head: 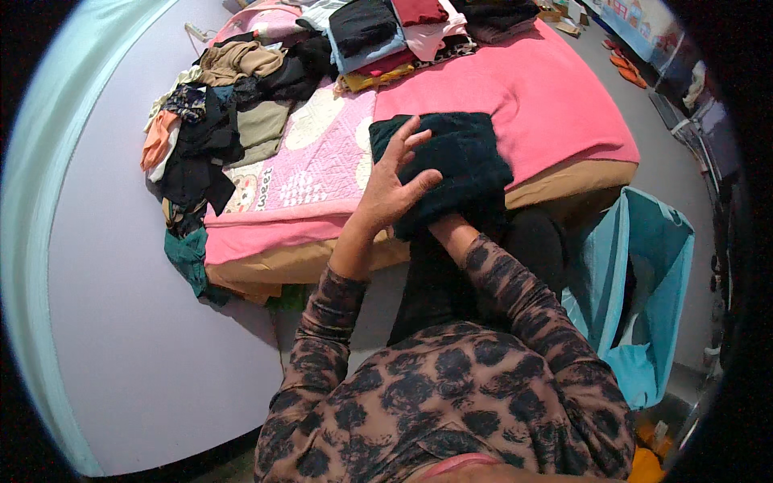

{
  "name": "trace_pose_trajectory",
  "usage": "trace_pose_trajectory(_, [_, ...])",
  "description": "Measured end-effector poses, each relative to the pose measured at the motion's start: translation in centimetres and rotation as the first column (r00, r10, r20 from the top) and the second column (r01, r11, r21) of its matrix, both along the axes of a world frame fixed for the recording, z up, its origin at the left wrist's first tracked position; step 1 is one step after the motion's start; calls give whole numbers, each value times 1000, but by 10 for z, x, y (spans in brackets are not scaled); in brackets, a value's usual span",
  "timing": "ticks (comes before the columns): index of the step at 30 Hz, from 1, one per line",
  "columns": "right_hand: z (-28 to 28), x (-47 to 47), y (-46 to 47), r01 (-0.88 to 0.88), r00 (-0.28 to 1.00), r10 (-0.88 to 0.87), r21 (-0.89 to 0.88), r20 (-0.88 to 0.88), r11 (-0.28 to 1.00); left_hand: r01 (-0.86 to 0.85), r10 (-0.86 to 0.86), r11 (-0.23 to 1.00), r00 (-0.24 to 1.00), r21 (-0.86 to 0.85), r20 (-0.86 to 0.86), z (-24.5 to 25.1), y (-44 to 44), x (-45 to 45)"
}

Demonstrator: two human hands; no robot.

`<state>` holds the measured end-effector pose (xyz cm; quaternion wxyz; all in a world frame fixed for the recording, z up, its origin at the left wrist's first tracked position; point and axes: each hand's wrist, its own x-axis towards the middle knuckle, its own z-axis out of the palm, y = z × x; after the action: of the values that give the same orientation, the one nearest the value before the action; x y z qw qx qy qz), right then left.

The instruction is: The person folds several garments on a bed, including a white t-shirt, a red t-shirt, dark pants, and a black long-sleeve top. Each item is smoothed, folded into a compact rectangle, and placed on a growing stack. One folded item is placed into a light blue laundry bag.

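A folded dark green cloth (465, 151) lies across the near edge of the bed, above my legs. My left hand (398, 175) is over its left side, fingers apart and thumb out; whether it touches the cloth is not plain. My right hand (450, 229) goes under the near edge of the cloth, its fingers hidden. Beyond are stacks of folded clothes, with a black piece (362, 27) on top of one. On the left of the bed lies a loose heap of clothes, among them a tan garment (241, 60), an orange one (158, 140) and a black one (193, 175).
A pink blanket (561, 102) and a patterned quilt (314, 127) cover the bed. An open light blue fabric bin (658, 241) stands on the floor at the right. Orange shoes (628, 69) lie farther off. A pale panel (121, 241) is on the left.
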<state>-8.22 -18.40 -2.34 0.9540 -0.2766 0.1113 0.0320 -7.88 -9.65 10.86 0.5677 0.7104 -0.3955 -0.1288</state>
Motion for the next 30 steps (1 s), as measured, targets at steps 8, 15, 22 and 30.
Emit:
trace_pose_trajectory(8, [-9, -17, 3, -31, 999, 28, 62, 37, 998, -262, -8, 865, 846, 428, 533, -48, -17, 10])
trace_pose_trajectory(15, [-28, -33, -1, -71, 994, 69, 21, 90, 997, -173, -93, 848, 882, 500, 462, -75, -17, 22])
trace_pose_trajectory(22, [-18, -121, -61, -431, 902, 362, -562, -237, 706, -252, -129, 831, 779, 495, 614, -101, -9, 7])
trace_pose_trajectory(30, [-1, -142, -123, 255, 920, -392, -799, 26, 545, -285, -77, 863, 742, 417, 666, -100, -10, -4])
